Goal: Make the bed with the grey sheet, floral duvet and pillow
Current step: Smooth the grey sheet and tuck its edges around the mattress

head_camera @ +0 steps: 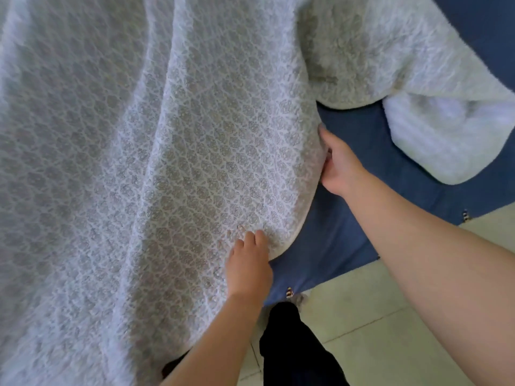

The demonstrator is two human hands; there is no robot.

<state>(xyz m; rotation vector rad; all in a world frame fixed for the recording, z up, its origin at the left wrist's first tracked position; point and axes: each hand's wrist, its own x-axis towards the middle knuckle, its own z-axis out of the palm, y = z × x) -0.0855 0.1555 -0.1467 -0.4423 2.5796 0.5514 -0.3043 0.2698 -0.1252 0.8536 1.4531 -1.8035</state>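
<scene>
The floral duvet (156, 151), white with a grey-beige flower pattern, fills the left and middle of the head view in long folds and hangs over the bed's near edge. My left hand (249, 263) grips the duvet's lower edge, fingers curled into the fabric. Higher up, my right hand (338, 165) holds the same edge, its fingers tucked under the cloth. A blue sheet (359, 218) covers the mattress to the right of the duvet. A fluffy white fold of bedding (434, 135) lies on it at the upper right.
Pale floor tiles (390, 330) show at the lower right, beside the bed's edge. My leg in black trousers (292, 349) stands close to the bed. Small clips (289, 292) sit on the sheet's hem.
</scene>
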